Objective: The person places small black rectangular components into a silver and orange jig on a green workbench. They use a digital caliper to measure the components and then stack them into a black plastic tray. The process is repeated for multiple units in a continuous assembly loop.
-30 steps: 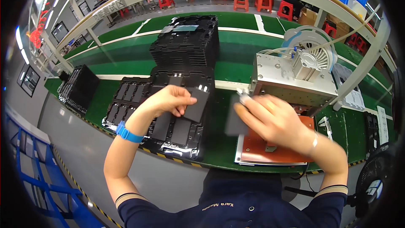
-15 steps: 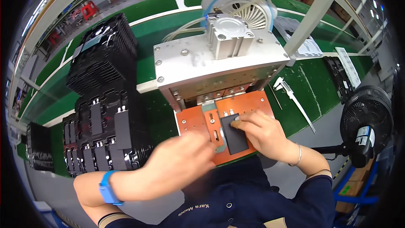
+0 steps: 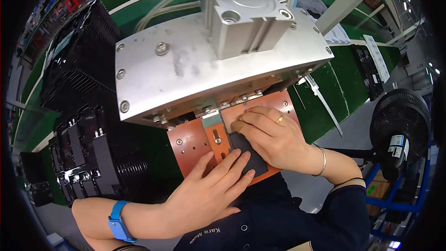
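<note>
A flat black battery cell (image 3: 257, 164) lies on the orange plate (image 3: 189, 142) of a metal press (image 3: 186, 67), against an orange slotted guide bar (image 3: 215, 133). My left hand (image 3: 204, 195), a blue band round its wrist, is open, with fingers spread and tips resting on the cell's near left side. Bent over the far end of the cell, my right hand (image 3: 275, 138) has its fingers closed together, pressing or gripping there. It wears a ring and a bracelet. The cell's far end is hidden beneath the right hand.
Black trays (image 3: 93, 146) holding similar cells stand at the left, with a taller stack (image 3: 81, 56) behind. Right of the press lie a caliper (image 3: 323, 104) and a thin rod (image 3: 299, 96). A black fan (image 3: 399, 125) stands at the far right.
My left hand has come onto the cell from the left, its fingers now spread. The right hand stays at the cell's far end. The view has moved closer to the press.
</note>
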`<action>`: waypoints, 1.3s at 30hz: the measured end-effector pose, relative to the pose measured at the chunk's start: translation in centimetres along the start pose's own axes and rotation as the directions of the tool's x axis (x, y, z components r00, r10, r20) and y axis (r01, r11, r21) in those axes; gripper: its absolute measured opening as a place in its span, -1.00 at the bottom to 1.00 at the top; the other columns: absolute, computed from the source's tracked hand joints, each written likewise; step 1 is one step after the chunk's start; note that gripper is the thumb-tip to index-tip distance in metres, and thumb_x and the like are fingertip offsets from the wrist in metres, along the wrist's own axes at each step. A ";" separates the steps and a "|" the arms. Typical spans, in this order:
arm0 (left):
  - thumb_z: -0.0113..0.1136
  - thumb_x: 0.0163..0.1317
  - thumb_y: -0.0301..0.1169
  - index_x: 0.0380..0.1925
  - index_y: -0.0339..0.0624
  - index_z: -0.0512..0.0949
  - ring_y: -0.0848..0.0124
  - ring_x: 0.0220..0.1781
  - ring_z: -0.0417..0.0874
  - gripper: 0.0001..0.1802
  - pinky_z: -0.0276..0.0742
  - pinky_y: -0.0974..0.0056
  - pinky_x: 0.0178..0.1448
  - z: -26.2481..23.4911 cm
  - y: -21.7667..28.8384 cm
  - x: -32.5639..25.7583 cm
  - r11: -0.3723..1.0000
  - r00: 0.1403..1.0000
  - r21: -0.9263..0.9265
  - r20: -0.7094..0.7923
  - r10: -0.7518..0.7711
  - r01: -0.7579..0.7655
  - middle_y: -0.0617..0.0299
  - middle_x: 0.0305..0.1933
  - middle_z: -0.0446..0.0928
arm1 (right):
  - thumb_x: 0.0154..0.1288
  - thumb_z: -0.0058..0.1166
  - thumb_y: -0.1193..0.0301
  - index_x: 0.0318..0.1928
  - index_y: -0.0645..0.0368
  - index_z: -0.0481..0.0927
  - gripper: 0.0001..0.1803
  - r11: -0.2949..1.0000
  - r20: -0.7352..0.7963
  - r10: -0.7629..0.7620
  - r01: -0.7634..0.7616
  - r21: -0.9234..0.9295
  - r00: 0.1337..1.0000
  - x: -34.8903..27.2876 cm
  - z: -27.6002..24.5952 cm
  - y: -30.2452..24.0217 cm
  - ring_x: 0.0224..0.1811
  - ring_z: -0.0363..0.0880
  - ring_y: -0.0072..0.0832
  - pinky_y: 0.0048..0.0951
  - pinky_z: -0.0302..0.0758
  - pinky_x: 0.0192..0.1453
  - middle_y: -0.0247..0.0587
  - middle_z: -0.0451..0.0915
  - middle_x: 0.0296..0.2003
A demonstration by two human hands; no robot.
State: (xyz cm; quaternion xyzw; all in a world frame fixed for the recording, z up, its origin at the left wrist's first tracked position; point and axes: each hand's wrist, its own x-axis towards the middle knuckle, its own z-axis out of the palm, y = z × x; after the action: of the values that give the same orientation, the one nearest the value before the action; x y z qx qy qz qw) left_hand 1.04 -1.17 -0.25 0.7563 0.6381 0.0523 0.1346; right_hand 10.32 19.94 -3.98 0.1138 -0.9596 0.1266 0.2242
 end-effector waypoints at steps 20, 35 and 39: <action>0.15 0.18 0.20 0.33 0.05 0.33 0.04 0.49 0.20 -0.21 0.22 -0.15 0.38 0.3 -0.5 0.1 0.998 1.000 -0.069 -0.005 -0.012 0.012 -0.04 0.45 0.18 | 0.04 0.33 0.40 -0.11 0.09 0.66 -0.67 0.965 -0.024 0.166 -0.157 0.208 0.986 -2.7 -2.8 -0.1 -0.05 0.50 -0.26 -0.31 0.47 -0.10 -0.19 0.51 -0.03; 0.15 0.17 0.21 0.35 0.22 0.30 0.07 0.50 0.17 -0.22 0.20 -0.22 0.38 0.3 -0.4 0.1 0.999 1.000 -0.022 0.011 -0.028 0.028 0.00 0.45 0.19 | 0.10 0.15 0.45 -0.14 0.19 0.63 -0.73 1.000 0.029 0.005 -0.006 0.030 1.000 -0.6 -0.8 0.5 -0.11 0.48 -0.38 -0.31 0.44 -0.04 -0.29 0.57 -0.13; 0.14 0.17 0.21 0.35 0.22 0.31 0.09 0.51 0.17 -0.23 0.17 -0.20 0.40 0.2 -0.3 0.1 1.000 0.999 -0.004 0.020 -0.030 0.030 0.01 0.45 0.20 | 0.10 0.13 0.41 -0.12 0.17 0.63 -0.70 1.000 0.050 -0.006 0.007 -0.027 0.999 -0.4 -0.8 0.2 -0.02 0.48 -0.37 -0.25 0.43 0.10 -0.30 0.57 -0.11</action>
State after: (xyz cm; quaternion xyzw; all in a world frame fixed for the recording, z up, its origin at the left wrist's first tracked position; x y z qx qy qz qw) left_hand 0.78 -1.04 -0.52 0.7470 0.6477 0.0442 0.1433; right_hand 10.93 20.46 -3.50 0.1171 -0.9661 0.1099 0.2021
